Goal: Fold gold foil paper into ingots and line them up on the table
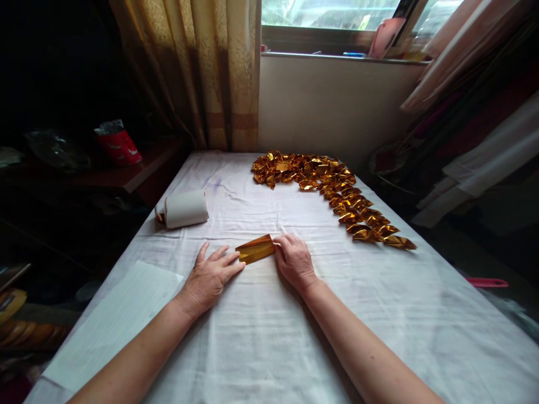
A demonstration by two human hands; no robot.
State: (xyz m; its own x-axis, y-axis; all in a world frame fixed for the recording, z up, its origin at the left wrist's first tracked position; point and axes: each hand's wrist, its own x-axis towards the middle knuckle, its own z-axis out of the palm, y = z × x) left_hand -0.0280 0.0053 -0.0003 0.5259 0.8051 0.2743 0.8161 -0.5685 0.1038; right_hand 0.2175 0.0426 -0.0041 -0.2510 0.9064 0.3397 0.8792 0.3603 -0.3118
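Observation:
A flat rectangle of gold foil (256,249) lies slightly tilted on the white cloth between both hands. My left hand (213,274) rests palm down with its fingers spread, two fingertips touching the foil's left end. At the foil's right end, my right hand (295,259) has its fingers bent together, pinching the edge. Behind and to the right, several folded gold foil pieces (349,205) form a long curved strip that bunches up at the table's far edge.
A white roll (186,209) lies at the table's left side. Nearer, a pale sheet of paper (113,325) extends under my left forearm. Left of the table, a red container (119,145) stands on a dark red shelf. A curtain (210,67) hangs behind; clothes (497,151) hang at right.

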